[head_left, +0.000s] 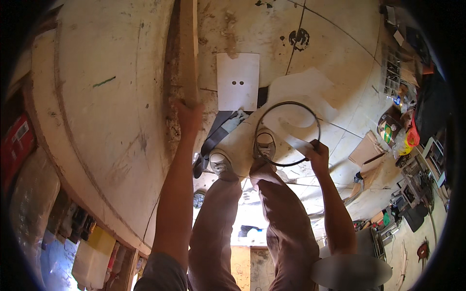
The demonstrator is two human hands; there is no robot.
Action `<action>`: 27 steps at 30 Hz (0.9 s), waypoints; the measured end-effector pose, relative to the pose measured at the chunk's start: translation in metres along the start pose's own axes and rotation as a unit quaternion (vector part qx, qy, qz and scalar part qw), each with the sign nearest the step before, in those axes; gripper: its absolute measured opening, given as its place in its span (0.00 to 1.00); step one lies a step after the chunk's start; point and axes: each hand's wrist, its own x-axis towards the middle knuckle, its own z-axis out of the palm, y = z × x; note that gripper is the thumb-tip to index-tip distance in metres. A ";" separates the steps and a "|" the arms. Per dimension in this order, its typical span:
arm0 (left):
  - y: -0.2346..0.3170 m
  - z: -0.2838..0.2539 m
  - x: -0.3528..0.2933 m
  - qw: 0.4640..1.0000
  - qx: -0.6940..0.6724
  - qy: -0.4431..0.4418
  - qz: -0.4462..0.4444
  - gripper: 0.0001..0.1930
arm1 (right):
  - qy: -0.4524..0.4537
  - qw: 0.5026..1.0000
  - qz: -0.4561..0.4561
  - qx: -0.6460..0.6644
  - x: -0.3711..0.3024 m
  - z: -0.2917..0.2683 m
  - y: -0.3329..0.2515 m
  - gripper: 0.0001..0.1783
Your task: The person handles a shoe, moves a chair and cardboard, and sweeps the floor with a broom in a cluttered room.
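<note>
My left hand is closed around the near end of a long wooden plank, which runs away from me toward the top of the view. My right hand grips the lower right rim of a thin black hoop. A pale curled strip reaches into the hoop from the same fingers; whether it is joined to the hoop I cannot tell. Through the hoop's lower left part shows my right shoe. Ahead of my feet lies a white rectangular panel with two dark round holes.
A dark strap-like piece lies by my left shoe. A large pale surface fills the left side. Clutter lines the right wall, including a clear compartment box and a brown board. A yellowish container stands at lower left.
</note>
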 end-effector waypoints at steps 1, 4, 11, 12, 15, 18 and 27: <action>0.005 0.005 -0.007 0.998 -0.033 -0.031 -0.041 0.37 | 0.006 0.999 0.012 0.032 -0.006 -0.010 0.000 0.08; 0.031 0.012 -0.026 0.987 -0.060 -0.103 -0.106 0.35 | 0.103 0.993 0.027 0.053 -0.024 -0.013 0.006 0.07; 0.018 0.064 -0.033 0.998 0.050 0.006 -0.043 0.33 | 0.154 0.977 0.075 0.127 -0.044 -0.001 0.026 0.06; 0.020 0.073 -0.030 0.996 0.080 0.023 -0.027 0.33 | 0.150 0.975 0.081 0.143 -0.044 0.001 0.029 0.06; 0.025 0.092 -0.029 0.992 0.115 0.041 -0.018 0.34 | 0.132 0.981 0.086 0.116 -0.044 0.002 0.029 0.08; 0.035 0.097 -0.031 0.994 0.084 0.031 -0.060 0.31 | 0.133 0.979 0.072 0.137 -0.046 -0.004 0.036 0.08; 0.004 0.015 -0.023 0.996 0.087 -0.001 -0.037 0.26 | 0.142 0.980 0.054 0.128 -0.060 -0.018 0.048 0.10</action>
